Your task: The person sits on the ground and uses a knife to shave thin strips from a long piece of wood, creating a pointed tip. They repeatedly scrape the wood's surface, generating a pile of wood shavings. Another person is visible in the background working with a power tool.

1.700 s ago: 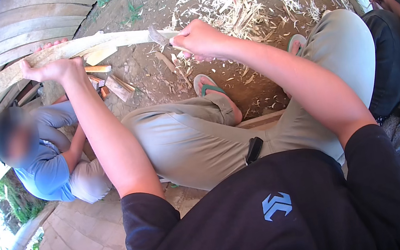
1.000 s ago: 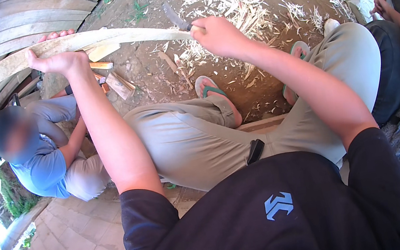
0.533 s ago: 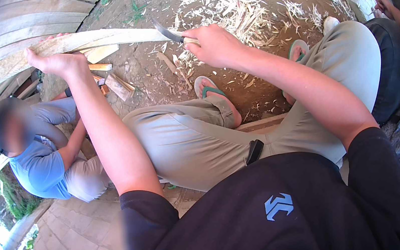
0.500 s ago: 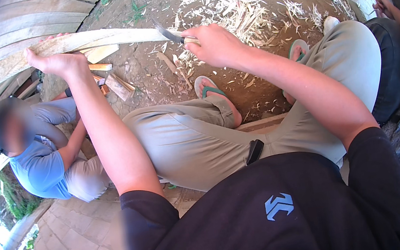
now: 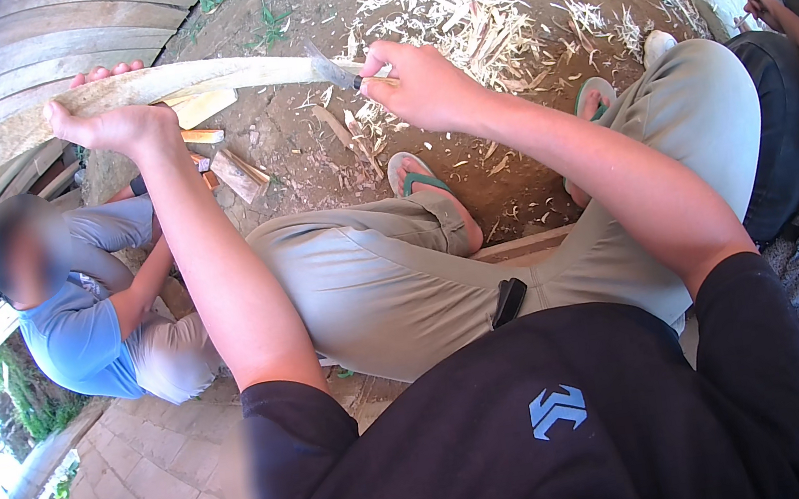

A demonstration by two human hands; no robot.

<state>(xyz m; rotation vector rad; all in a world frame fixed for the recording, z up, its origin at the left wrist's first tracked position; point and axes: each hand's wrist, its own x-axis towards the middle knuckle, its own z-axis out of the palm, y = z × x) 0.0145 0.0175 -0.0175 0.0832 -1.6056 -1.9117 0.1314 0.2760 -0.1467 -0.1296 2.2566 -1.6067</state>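
Observation:
My left hand (image 5: 105, 122) grips a long pale strip of wood (image 5: 215, 77) held out level in front of me. The strip runs from the far left toward my right hand (image 5: 418, 85). That hand is closed on the handle of a knife (image 5: 333, 64), whose grey blade rests on the strip's right end. Both arms reach forward over my bent knees in khaki trousers (image 5: 402, 269).
Pale wood shavings (image 5: 450, 21) litter the dirt ground ahead. Short cut wood pieces (image 5: 226, 161) lie below the strip. A person in a blue shirt (image 5: 77, 332) crouches at my left. Another person's arm (image 5: 797, 46) shows at the right edge. Curved planks (image 5: 40, 44) lie at the upper left.
My right hand with the knife has drawn back and forth along the strip's right part. My left hand has kept its hold on the strip.

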